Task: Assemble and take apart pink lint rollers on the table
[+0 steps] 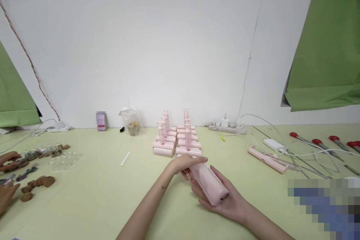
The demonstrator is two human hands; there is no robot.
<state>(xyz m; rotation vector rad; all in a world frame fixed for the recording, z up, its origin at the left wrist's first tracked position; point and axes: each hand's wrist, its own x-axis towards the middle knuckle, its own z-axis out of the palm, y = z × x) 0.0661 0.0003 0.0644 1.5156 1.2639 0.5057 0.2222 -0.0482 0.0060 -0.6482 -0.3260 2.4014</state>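
Left hand (184,164) grips the far end of the pink roller (208,183); right hand (232,199) cradles its near end; similar rollers (194,144) stand beyond.

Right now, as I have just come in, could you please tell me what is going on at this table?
A person holds one long pink piece in both hands above the table: the left hand is at its far end, the right hand supports the near end. Beyond them, similar pink pieces lie in two rows, with translucent pink parts standing upright among them. At the left edge, another person's hands are near brown round pieces.
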